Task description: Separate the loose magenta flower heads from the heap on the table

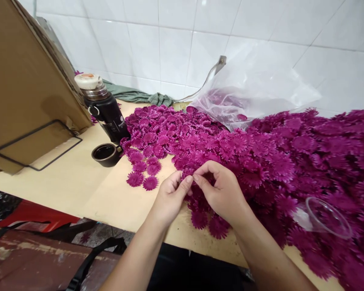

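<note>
My left hand and my right hand meet at the near edge of a big heap of magenta artificial flower heads. Thumb and fingers of each hand are pinched together, tip to tip. Magenta petals show between the fingertips, apparently a flower head, though the fingers cover most of it. Several loose flower heads lie flat on the table to the left of my left hand. A few more hang near the table's front edge, below my right hand.
On the tan table stand a black thermos bottle and a small dark cup. A cardboard box and a black wire frame are at left. A clear plastic bag and clear plastic cup rest on the heap.
</note>
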Tool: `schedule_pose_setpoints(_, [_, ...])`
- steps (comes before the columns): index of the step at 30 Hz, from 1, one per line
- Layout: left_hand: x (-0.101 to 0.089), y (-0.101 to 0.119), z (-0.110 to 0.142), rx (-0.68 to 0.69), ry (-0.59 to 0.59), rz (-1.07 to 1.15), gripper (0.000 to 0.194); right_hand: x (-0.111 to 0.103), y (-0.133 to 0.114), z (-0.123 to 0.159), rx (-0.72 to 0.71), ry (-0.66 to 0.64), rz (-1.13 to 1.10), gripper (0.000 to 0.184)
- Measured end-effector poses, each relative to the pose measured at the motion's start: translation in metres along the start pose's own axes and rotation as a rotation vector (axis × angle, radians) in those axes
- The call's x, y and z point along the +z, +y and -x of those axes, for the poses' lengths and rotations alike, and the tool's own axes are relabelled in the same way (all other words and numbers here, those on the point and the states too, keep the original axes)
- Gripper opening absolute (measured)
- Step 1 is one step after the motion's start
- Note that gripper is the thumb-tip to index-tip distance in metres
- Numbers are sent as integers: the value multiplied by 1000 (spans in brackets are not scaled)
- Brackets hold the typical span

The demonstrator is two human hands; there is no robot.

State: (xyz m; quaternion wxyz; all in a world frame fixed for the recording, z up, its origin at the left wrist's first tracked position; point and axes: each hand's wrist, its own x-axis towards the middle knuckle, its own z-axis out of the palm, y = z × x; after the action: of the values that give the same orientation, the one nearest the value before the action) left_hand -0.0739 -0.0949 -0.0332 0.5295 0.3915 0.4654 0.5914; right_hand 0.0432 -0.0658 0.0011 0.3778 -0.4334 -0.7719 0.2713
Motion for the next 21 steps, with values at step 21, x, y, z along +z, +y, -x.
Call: schedule_pose_setpoints(21, [-6,6,7,33,99,102,16,-21,-2,-7,-63,73,167,22])
